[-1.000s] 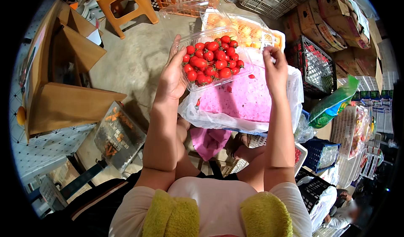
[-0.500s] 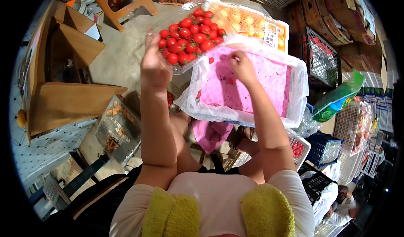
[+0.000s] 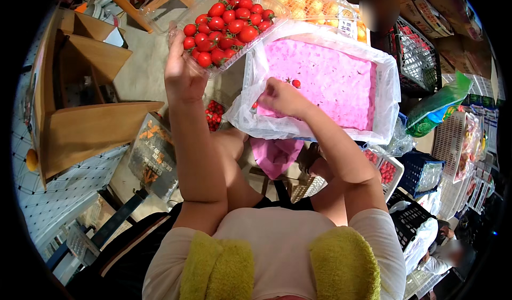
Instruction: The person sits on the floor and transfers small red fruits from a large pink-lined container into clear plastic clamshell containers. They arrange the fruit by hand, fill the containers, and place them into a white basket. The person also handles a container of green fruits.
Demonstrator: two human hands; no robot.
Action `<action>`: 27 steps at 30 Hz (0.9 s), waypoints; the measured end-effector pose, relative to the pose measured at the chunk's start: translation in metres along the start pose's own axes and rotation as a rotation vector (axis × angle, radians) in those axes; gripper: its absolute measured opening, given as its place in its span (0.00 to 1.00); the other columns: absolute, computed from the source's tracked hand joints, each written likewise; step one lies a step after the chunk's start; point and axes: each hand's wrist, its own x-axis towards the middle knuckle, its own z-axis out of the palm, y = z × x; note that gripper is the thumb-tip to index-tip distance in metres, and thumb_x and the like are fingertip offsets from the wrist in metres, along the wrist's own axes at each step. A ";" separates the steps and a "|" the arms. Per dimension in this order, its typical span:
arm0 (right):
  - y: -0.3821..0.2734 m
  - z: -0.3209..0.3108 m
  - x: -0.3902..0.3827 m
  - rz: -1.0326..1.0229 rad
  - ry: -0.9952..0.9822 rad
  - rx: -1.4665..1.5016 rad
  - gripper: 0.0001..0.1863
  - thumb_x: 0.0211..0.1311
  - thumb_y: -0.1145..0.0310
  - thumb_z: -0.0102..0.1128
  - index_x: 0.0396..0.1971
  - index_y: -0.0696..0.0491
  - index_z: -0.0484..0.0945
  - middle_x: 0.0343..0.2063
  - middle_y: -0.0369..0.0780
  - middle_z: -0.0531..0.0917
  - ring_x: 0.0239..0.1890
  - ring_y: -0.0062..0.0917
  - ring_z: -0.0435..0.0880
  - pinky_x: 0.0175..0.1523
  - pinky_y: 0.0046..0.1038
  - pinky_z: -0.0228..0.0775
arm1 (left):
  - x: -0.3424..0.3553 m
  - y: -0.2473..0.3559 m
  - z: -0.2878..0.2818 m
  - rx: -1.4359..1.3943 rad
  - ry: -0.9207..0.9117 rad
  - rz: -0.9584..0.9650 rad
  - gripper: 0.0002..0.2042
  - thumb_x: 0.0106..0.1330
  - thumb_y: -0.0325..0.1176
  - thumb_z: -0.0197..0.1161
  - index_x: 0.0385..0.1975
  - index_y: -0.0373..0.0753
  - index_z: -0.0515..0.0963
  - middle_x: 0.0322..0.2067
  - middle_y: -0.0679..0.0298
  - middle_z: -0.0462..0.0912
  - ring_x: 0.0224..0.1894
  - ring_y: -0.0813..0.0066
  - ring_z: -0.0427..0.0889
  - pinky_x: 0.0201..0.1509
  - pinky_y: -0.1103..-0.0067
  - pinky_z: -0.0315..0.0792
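Note:
My left hand holds a clear plastic clamshell box by its near left side, raised and tilted with its lid open. Cherry tomatoes with green stems fill it. Over the near left part of a crate, my right hand has its fingers bent together at a single cherry tomato beside the wall; the fingertips partly hide it. White plastic sheet lines the crate, with a pink pad on its bottom. Another tomato lies on the pad near scraps of stem.
A tray of round yellow-orange fruit stands beyond the crate. More tomatoes sit low by my left leg. An orange stool and cardboard box are at left; baskets at right. A person shows at upper right.
My right hand has moved left and nearer, from mid-crate to the tomato by the wall. The loose tomato near the far left corner no longer shows. A person has appeared at upper right.

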 end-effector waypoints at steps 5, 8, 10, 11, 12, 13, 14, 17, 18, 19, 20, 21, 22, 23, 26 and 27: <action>-0.004 0.039 0.009 -0.063 0.024 -0.431 0.32 0.47 0.65 0.69 0.51 0.60 0.66 0.47 0.56 0.74 0.46 0.46 0.79 0.51 0.38 0.74 | -0.008 -0.007 0.021 0.051 0.116 -0.007 0.20 0.76 0.41 0.38 0.62 0.39 0.59 0.61 0.50 0.66 0.62 0.53 0.68 0.66 0.58 0.64; -0.005 0.039 0.011 -0.111 0.017 -0.454 0.28 0.45 0.63 0.69 0.46 0.62 0.72 0.43 0.54 0.78 0.46 0.43 0.80 0.51 0.38 0.74 | -0.001 -0.007 0.011 -0.060 -0.044 -0.049 0.27 0.76 0.37 0.39 0.70 0.48 0.36 0.62 0.50 0.62 0.61 0.53 0.68 0.64 0.56 0.65; -0.008 0.038 0.007 -0.113 -0.014 -0.420 0.24 0.44 0.62 0.68 0.41 0.62 0.77 0.40 0.53 0.80 0.46 0.41 0.80 0.51 0.38 0.74 | -0.001 -0.009 0.015 0.021 0.026 0.000 0.28 0.75 0.37 0.39 0.70 0.47 0.36 0.62 0.50 0.62 0.61 0.53 0.68 0.64 0.56 0.65; -0.006 0.039 0.007 -0.083 -0.007 -0.407 0.22 0.44 0.63 0.67 0.39 0.61 0.78 0.39 0.52 0.81 0.45 0.41 0.81 0.50 0.38 0.74 | -0.003 -0.009 0.019 0.061 0.062 0.025 0.28 0.75 0.37 0.40 0.70 0.47 0.35 0.62 0.50 0.62 0.61 0.53 0.68 0.64 0.55 0.65; -0.002 0.041 0.008 -0.055 0.000 -0.394 0.20 0.44 0.64 0.66 0.37 0.61 0.79 0.38 0.52 0.81 0.44 0.41 0.81 0.50 0.38 0.75 | -0.005 -0.011 0.022 0.067 0.043 0.031 0.27 0.75 0.38 0.40 0.70 0.47 0.38 0.62 0.50 0.62 0.62 0.53 0.68 0.64 0.55 0.65; -0.001 0.041 0.012 -0.036 0.007 -0.384 0.18 0.44 0.65 0.66 0.34 0.60 0.81 0.36 0.51 0.82 0.43 0.41 0.82 0.49 0.38 0.75 | -0.007 -0.012 0.025 0.076 0.022 0.046 0.26 0.76 0.40 0.40 0.69 0.47 0.41 0.63 0.51 0.63 0.62 0.53 0.68 0.65 0.55 0.64; -0.001 0.043 0.014 -0.011 0.001 -0.395 0.18 0.44 0.65 0.65 0.35 0.60 0.81 0.36 0.51 0.82 0.42 0.41 0.82 0.49 0.38 0.75 | -0.008 -0.012 0.026 0.085 0.003 0.062 0.25 0.76 0.41 0.40 0.69 0.46 0.44 0.63 0.51 0.63 0.63 0.53 0.67 0.65 0.55 0.64; -0.002 0.048 0.011 -0.047 0.037 -0.427 0.17 0.44 0.64 0.67 0.33 0.59 0.81 0.32 0.50 0.83 0.34 0.39 0.84 0.43 0.35 0.77 | -0.006 -0.019 0.025 0.071 0.085 0.025 0.31 0.74 0.35 0.42 0.71 0.48 0.35 0.62 0.49 0.62 0.62 0.54 0.67 0.65 0.57 0.64; -0.001 0.040 0.006 -0.045 0.022 -0.305 0.15 0.46 0.66 0.67 0.34 0.58 0.80 0.31 0.46 0.83 0.33 0.36 0.83 0.41 0.33 0.77 | -0.005 -0.019 0.028 0.079 0.102 0.016 0.30 0.74 0.35 0.43 0.71 0.48 0.36 0.62 0.50 0.62 0.62 0.54 0.67 0.65 0.57 0.64; 0.002 0.028 -0.003 -0.037 0.005 -0.183 0.14 0.48 0.67 0.67 0.34 0.57 0.79 0.29 0.43 0.82 0.32 0.32 0.83 0.39 0.31 0.76 | -0.005 -0.022 0.032 0.084 0.120 0.001 0.30 0.74 0.34 0.43 0.71 0.48 0.37 0.62 0.50 0.62 0.62 0.54 0.67 0.66 0.58 0.64; 0.005 0.015 -0.012 -0.033 -0.014 -0.061 0.13 0.50 0.69 0.68 0.35 0.56 0.79 0.28 0.40 0.82 0.30 0.29 0.82 0.38 0.29 0.75 | -0.005 -0.022 0.035 0.090 0.139 -0.011 0.30 0.73 0.34 0.43 0.71 0.48 0.38 0.62 0.50 0.62 0.62 0.54 0.67 0.66 0.58 0.64; 0.013 0.002 -0.023 -0.035 0.078 0.128 0.11 0.51 0.70 0.67 0.34 0.56 0.77 0.28 0.38 0.82 0.29 0.25 0.80 0.35 0.27 0.74 | -0.006 -0.021 0.034 0.051 0.084 -0.008 0.29 0.74 0.34 0.42 0.71 0.50 0.40 0.62 0.50 0.63 0.63 0.55 0.67 0.65 0.59 0.64; 0.021 -0.014 -0.036 -0.031 0.172 0.313 0.09 0.53 0.71 0.66 0.33 0.56 0.76 0.27 0.36 0.81 0.27 0.22 0.78 0.33 0.25 0.72 | -0.007 -0.019 0.038 0.062 0.071 -0.027 0.28 0.74 0.36 0.43 0.71 0.49 0.41 0.63 0.52 0.61 0.63 0.57 0.67 0.66 0.60 0.63; 0.002 -0.035 -0.054 0.036 0.316 0.373 0.10 0.55 0.72 0.65 0.35 0.55 0.75 0.27 0.35 0.80 0.27 0.21 0.78 0.33 0.24 0.72 | -0.011 -0.018 0.039 0.082 0.068 -0.047 0.28 0.74 0.37 0.43 0.71 0.49 0.41 0.64 0.53 0.60 0.64 0.58 0.66 0.67 0.61 0.62; -0.060 -0.085 -0.101 -0.185 0.843 0.374 0.13 0.60 0.74 0.63 0.42 0.55 0.72 0.29 0.35 0.80 0.32 0.21 0.79 0.39 0.22 0.72 | -0.017 -0.022 0.052 0.139 0.065 -0.126 0.27 0.75 0.39 0.43 0.71 0.50 0.44 0.65 0.56 0.59 0.64 0.62 0.66 0.66 0.64 0.64; -0.077 -0.091 -0.109 -0.311 0.909 0.327 0.14 0.60 0.74 0.63 0.44 0.56 0.72 0.31 0.37 0.80 0.34 0.21 0.79 0.42 0.22 0.72 | -0.019 -0.026 0.061 0.154 0.056 -0.171 0.27 0.75 0.39 0.43 0.71 0.51 0.45 0.65 0.56 0.60 0.64 0.62 0.66 0.65 0.64 0.65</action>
